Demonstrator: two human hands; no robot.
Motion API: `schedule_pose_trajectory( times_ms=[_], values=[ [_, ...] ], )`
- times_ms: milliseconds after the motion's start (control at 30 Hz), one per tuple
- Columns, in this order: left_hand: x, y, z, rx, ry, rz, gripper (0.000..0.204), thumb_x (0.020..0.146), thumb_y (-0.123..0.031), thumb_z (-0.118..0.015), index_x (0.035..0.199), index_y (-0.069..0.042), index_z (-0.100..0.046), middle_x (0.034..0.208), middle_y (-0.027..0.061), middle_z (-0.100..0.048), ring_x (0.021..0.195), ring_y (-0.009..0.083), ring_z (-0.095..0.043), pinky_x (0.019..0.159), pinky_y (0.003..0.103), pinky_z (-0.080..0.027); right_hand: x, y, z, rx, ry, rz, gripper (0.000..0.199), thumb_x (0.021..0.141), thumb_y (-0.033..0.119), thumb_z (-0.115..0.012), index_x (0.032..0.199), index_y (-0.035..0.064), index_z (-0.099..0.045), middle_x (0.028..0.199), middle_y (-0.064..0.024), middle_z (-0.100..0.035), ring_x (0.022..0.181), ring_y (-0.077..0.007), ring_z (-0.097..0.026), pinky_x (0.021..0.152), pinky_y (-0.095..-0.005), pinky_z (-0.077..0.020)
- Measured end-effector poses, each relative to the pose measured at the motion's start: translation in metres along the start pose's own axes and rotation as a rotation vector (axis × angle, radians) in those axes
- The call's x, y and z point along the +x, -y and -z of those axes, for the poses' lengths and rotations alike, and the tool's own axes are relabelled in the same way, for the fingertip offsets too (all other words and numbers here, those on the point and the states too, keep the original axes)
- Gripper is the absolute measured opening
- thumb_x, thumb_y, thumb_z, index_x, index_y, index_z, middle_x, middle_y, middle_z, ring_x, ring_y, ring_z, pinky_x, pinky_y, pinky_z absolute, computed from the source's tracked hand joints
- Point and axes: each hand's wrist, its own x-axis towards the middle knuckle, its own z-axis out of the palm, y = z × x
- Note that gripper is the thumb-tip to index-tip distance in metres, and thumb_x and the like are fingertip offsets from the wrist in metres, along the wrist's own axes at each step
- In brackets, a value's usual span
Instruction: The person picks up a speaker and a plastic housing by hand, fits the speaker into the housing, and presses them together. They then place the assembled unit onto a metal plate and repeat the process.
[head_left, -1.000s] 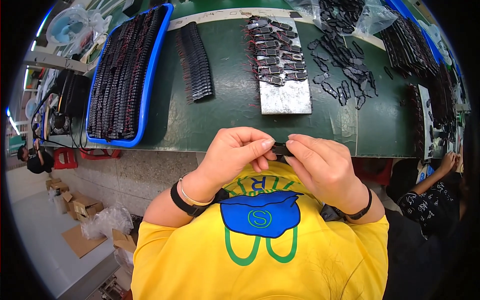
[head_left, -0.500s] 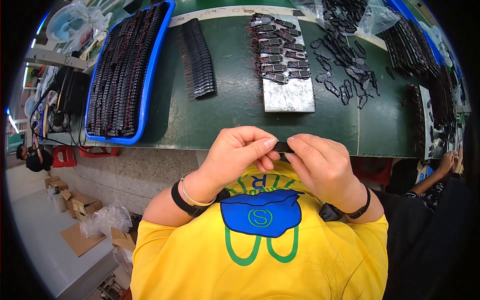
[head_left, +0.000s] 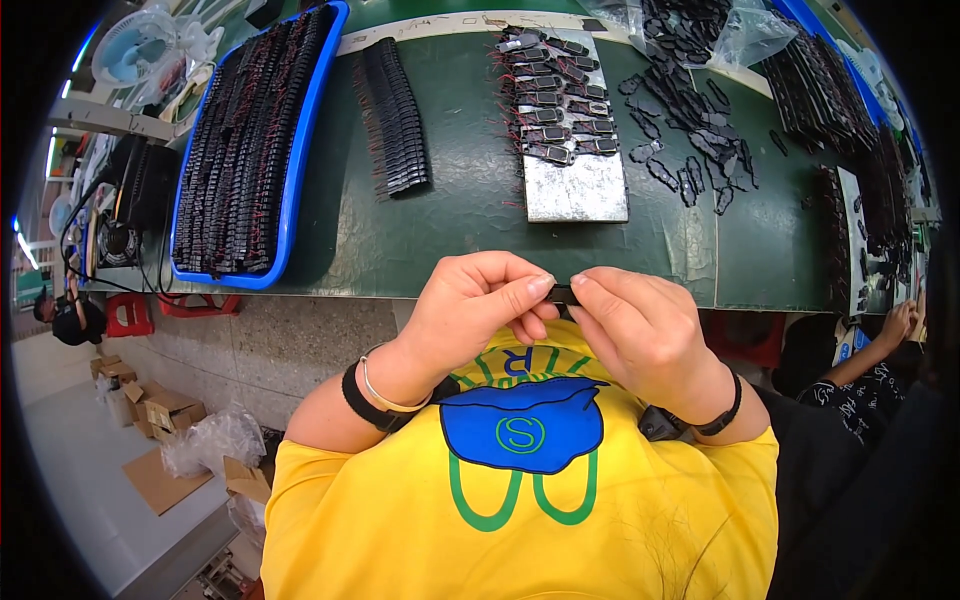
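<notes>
A small black plastic part (head_left: 562,294) is pinched between my two hands, just off the table's near edge. My left hand (head_left: 488,298) grips its left end with thumb and fingers. At its right end my right hand (head_left: 640,315) holds it the same way; most of the part is hidden by fingertips. Beyond my hands a silvery metal plate (head_left: 577,195) carries rows of small black speaker-like parts (head_left: 545,115) with red wires. To its right lie loose black flat pieces (head_left: 700,130) in a scattered heap.
Left of the plate, a row of stacked black parts (head_left: 398,120) lies on the green table (head_left: 460,215). A blue tray (head_left: 290,240) packed with wired parts stands further left. On the far right are more black parts (head_left: 820,95) and another person's hand (head_left: 900,322).
My hands stay nearly in place, with the black part turned slightly between the fingertips. The other person's arm at the right has shifted a little.
</notes>
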Motion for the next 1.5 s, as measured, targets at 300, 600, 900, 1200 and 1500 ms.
schedule_pose_trajectory(
  times_ms=[300,600,900,1200,1500],
  values=[
    [-0.003,0.003,0.0,0.017,0.007,-0.054,0.015,0.094,-0.01,-0.058,0.098,0.003,-0.063,0.081,0.0133,-0.069,0.065,0.0146,-0.066,0.06,0.026,-0.056,-0.001,0.002,-0.001,0.034,-0.018,-0.01,0.028,0.065,-0.003,-0.07,0.092,-0.0045,-0.063,0.085,-0.015,-0.065,0.071,-0.0273,-0.066,0.061,-0.0331,-0.0548],
    [-0.008,-0.001,-0.003,0.142,0.019,-0.122,0.01,0.087,-0.002,-0.065,0.095,0.003,-0.062,0.082,0.0096,-0.068,0.069,0.012,-0.066,0.064,0.023,-0.054,-0.003,0.003,-0.005,0.04,0.0,-0.024,0.03,0.065,-0.003,-0.073,0.093,-0.0028,-0.062,0.086,-0.0147,-0.065,0.072,-0.0293,-0.066,0.061,-0.0348,-0.0552],
    [-0.012,0.006,0.005,0.381,-0.019,-0.429,0.013,0.084,0.004,-0.066,0.097,0.004,-0.062,0.085,0.0082,-0.067,0.073,0.011,-0.065,0.065,0.021,-0.053,-0.001,-0.004,-0.001,0.619,0.062,-0.439,0.032,0.071,0.003,-0.077,0.1,-0.0018,-0.064,0.086,-0.0127,-0.066,0.071,-0.0222,-0.066,0.062,-0.0289,-0.0536],
    [-0.011,-0.003,0.006,0.814,0.002,-0.762,0.014,0.081,0.002,-0.069,0.094,0.003,-0.064,0.083,0.0109,-0.067,0.071,0.0146,-0.067,0.062,0.022,-0.052,-0.007,-0.009,-0.007,0.663,0.037,-0.352,0.025,0.075,0.005,-0.076,0.097,-0.0013,-0.067,0.081,-0.0111,-0.068,0.068,-0.0187,-0.066,0.06,-0.0243,-0.0504],
    [-0.01,-0.006,0.004,0.862,0.015,-0.799,0.014,0.079,0.001,-0.071,0.092,0.001,-0.064,0.079,0.0104,-0.067,0.068,0.0168,-0.066,0.059,0.024,-0.05,-0.007,-0.01,-0.011,0.634,-0.021,-0.272,0.018,0.075,0.005,-0.075,0.089,-0.0004,-0.066,0.078,-0.012,-0.068,0.064,-0.0208,-0.066,0.056,-0.0263,-0.0501]
  ],
)
